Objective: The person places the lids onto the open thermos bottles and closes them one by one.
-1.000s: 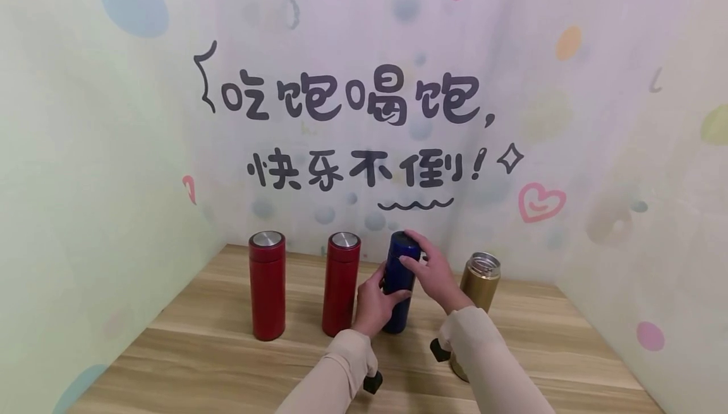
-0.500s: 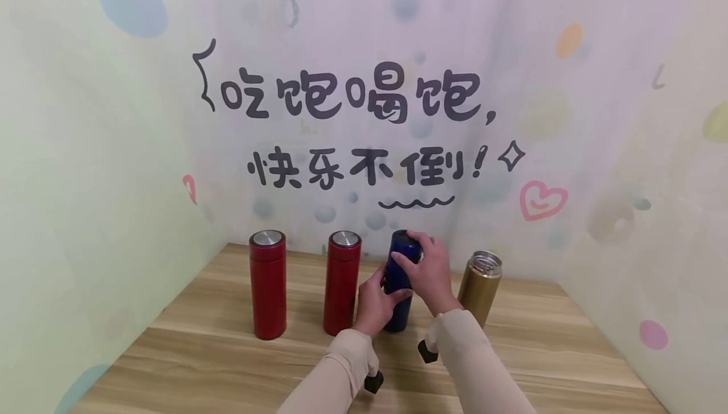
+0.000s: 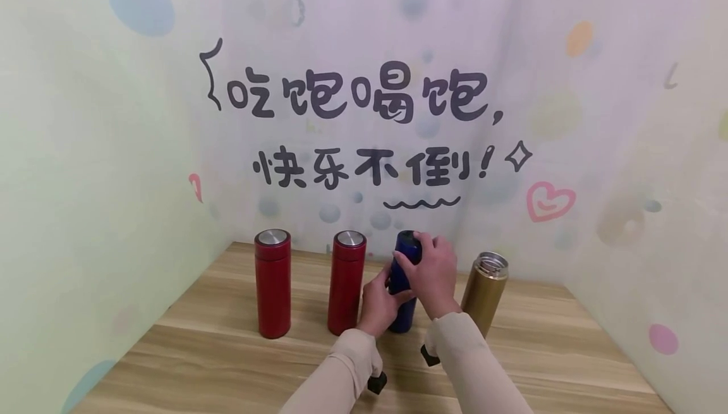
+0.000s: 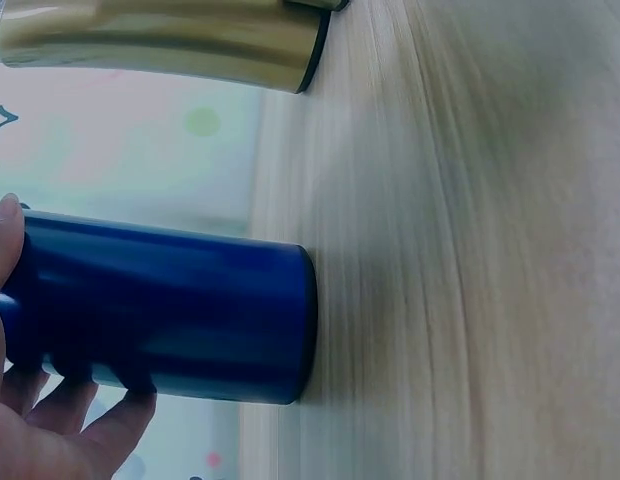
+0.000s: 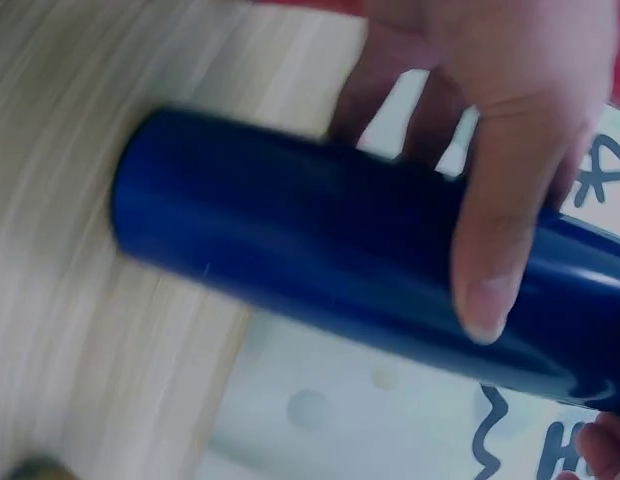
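A blue thermos bottle point(image 3: 404, 318) stands upright on the wooden table. My left hand point(image 3: 380, 303) grips its body, with the thumb on the near side, and the left wrist view shows curled fingers point(image 4: 120, 430) around the blue wall. Up at the top, my right hand point(image 3: 435, 275) holds the bottle's lid end, its thumb across the near side. Most of the lid is hidden by that hand. In the right wrist view, the left thumb point(image 5: 490, 300) lies over the blue body. To the right, a gold thermos bottle point(image 3: 483, 297) stands without a lid, its steel mouth showing.
Two red thermos bottles point(image 3: 273, 294) point(image 3: 345, 291) with steel-topped lids stand to the left. Part of another gold piece point(image 4: 325, 3) shows beside the gold bottle; its kind is unclear. A printed curtain point(image 3: 364, 22) closes off the back and sides of the table point(image 3: 216, 363).
My right hand has turned at the bottle's top, its wrist shifting left and its fingers wrapping further round. My left hand keeps its grip. The head view has swung slightly left.
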Demonstrator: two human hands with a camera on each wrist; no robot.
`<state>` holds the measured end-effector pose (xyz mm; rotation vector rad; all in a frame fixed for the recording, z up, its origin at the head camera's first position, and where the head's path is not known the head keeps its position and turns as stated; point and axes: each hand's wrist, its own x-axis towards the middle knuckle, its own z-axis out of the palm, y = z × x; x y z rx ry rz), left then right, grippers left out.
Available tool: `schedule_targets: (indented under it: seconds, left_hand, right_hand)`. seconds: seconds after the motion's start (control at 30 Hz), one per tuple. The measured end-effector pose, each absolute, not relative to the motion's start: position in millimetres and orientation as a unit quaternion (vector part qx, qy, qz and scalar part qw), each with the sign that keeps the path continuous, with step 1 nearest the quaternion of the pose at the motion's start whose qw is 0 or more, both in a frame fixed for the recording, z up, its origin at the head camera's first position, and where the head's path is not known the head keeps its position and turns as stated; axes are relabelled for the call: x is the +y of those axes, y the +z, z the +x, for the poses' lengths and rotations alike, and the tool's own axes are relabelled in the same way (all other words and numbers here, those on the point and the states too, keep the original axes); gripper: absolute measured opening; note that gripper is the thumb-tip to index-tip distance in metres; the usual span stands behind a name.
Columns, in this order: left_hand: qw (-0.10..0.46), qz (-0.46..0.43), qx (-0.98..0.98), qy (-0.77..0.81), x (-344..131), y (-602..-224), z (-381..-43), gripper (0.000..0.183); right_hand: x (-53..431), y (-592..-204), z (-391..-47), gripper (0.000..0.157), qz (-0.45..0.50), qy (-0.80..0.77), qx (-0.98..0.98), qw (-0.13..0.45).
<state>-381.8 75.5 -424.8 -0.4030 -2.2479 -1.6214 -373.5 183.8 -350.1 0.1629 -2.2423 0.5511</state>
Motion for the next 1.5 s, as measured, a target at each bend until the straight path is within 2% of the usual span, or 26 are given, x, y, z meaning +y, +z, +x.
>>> schedule_targets:
  seconds: [0.13,0.33,0.5,0.63,0.8,1.07,1.5]
  left_hand:
    - [0.176,-0.147,-0.790,-0.569,74.9,-424.3,-382.5,0.077]
    - [0.182,-0.148,-0.785,-0.574,76.0,-424.2,-384.1,0.072]
    - [0.168,-0.144,-0.781,-0.584,77.1,-424.1,-383.1,0.072]
    - [0.175,-0.146,-0.777,-0.587,76.6,-422.9,-382.9,0.071]
    - [0.176,-0.151,-0.775,-0.587,75.9,-423.2,-383.3,0.070]
    - [0.179,-0.150,-0.777,-0.585,74.8,-425.2,-382.3,0.072]
    - [0.173,-0.144,-0.782,-0.581,75.0,-424.9,-381.4,0.074]
  right_hand:
    - [189.2,-348.0,-375.5,0.060,0.097,0.224,-0.897,0.368]
    - [205.6,-334.2,-380.2,0.052,0.194,0.393,-0.868,0.231]
    - [220.4,-324.0,-379.4,0.056,0.231,0.455,-0.854,0.105]
    - [226.2,-318.7,-379.7,0.056,0.238,0.448,-0.859,0.069]
    - [225.8,-317.6,-379.8,0.057,0.223,0.422,-0.874,0.089]
    - [213.8,-319.5,-375.8,0.059,0.149,0.389,-0.897,0.146]
    - [196.0,-338.1,-378.5,0.058,0.090,0.279,-0.903,0.315]
